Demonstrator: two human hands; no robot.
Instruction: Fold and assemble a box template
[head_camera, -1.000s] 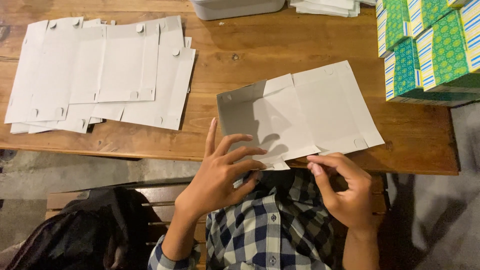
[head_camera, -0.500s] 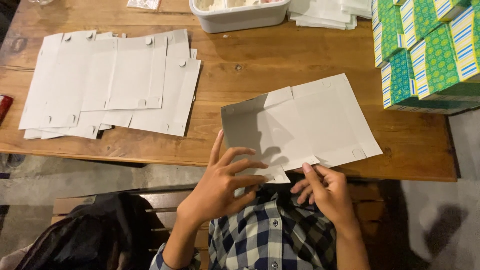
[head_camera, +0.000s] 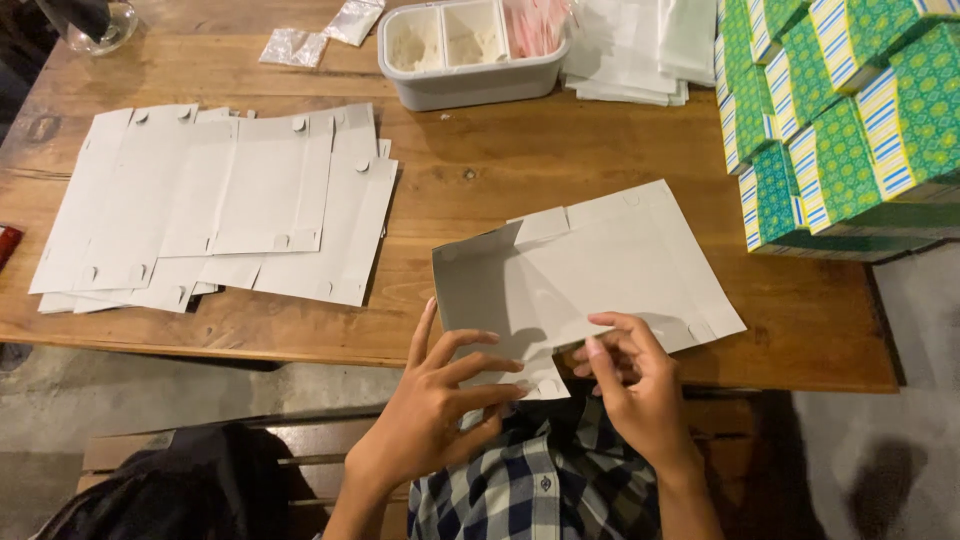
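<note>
Item: flat grey carton blank (head_camera: 600, 270), lying at the near edge of the wooden table (head_camera: 480, 170), partly overhanging it toward the person. Long axis is running left to right with a slight tilt, the right end sitting nearer the person's side; the left panel is folding upward, its flap pointing away from the person.

Left hand (head_camera: 440, 410): fingers are spreading wide, fingertips touching the blank's near left corner.

Right hand (head_camera: 635, 385): fingers are curling together, pinching a small tab on the blank's near edge.

Also lying on the table: a stack of flat grey blanks (head_camera: 220, 210) well to the left; a white divided tray (head_camera: 470, 50) at the far side; assembled green patterned boxes (head_camera: 850, 130) stacked at the right; white folded sheets (head_camera: 640, 50) beside the tray.
</note>
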